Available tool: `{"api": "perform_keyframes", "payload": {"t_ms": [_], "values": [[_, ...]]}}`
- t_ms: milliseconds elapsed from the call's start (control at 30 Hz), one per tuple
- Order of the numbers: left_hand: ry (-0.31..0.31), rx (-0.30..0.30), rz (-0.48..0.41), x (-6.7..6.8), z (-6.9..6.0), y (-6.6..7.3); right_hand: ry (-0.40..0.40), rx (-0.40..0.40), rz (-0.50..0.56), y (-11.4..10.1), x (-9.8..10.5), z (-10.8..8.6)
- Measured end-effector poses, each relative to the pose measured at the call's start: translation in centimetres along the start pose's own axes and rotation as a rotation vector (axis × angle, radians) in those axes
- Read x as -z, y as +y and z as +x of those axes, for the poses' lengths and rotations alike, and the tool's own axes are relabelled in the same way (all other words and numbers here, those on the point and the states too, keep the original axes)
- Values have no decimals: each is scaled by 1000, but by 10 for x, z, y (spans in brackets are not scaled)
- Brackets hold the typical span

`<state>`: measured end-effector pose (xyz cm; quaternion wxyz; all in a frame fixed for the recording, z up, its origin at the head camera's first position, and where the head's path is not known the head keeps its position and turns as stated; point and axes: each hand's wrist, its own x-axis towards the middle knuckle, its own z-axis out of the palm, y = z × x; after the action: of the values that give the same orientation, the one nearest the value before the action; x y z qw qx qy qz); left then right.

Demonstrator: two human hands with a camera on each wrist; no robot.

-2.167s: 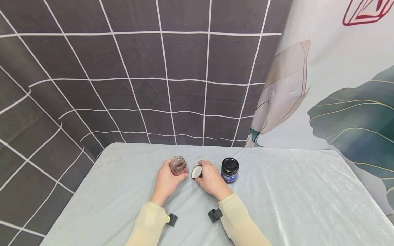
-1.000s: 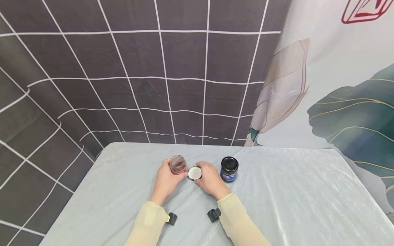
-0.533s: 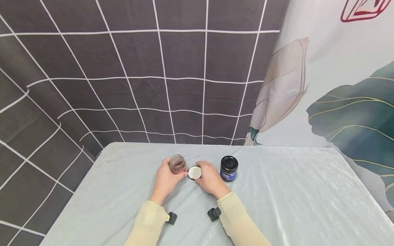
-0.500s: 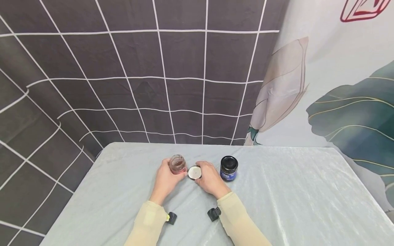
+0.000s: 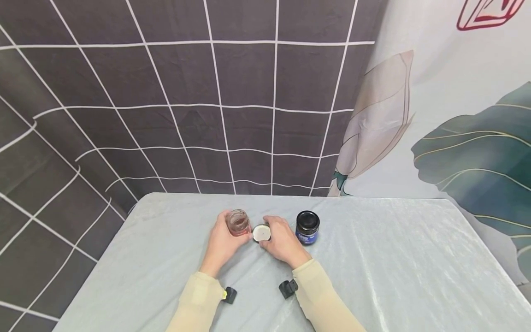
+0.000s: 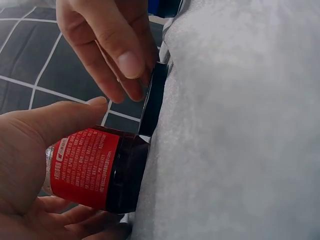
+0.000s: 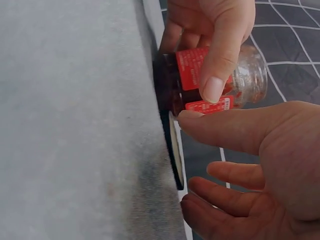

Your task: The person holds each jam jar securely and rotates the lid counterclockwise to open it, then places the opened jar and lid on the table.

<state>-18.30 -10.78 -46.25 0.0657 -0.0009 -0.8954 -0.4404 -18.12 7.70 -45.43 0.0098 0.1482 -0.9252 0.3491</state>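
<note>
An open glass jar [image 5: 238,222] with a red label [image 6: 85,167] and dark contents stands upright on the table. The left hand [image 5: 221,244] grips it around its side, thumb across the label in the right wrist view. Just right of the jar, a dark lid [image 5: 262,233] lies flat, pale inside facing up. Around the lid's right side is the right hand [image 5: 284,242], its thumb and fingers spread and relaxed, with no clear grip on the lid. A closed jar [image 5: 307,227] with a black lid and blue label stands right of that hand.
A pale grey cloth covers the table [image 5: 406,258]. Behind it hangs a dark curtain [image 5: 244,78] with white grid lines, and a pale curtain [image 5: 435,92] with leaf patterns hangs at the right. Each wrist carries a small black device.
The lid, tilted in the right hand's fingers at first, now lies flat and slightly farther left, beside the jar. The right hand's fingers have loosened from it. The left hand keeps its grip.
</note>
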Motion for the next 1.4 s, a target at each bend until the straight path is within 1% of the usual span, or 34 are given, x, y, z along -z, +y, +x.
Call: {"api": "perform_keyframes", "payload": {"t_ms": [333,533,667,833,1067,1400], "values": [[10,-25,-74,5,0,2,20,50,11,-6,5,-3],[18,-37,-86,9,-1,3,43,69,23,-14,9,-6],[23,-35,-107,11,-3,3,59,75,31,-18,12,-7],[34,-32,-133,14,-3,3,61,85,40,-23,15,-9],[41,-37,-134,16,-2,7,72,101,25,-28,22,-11],[60,-27,-149,19,-2,11,81,95,14,-34,38,-16]]}}
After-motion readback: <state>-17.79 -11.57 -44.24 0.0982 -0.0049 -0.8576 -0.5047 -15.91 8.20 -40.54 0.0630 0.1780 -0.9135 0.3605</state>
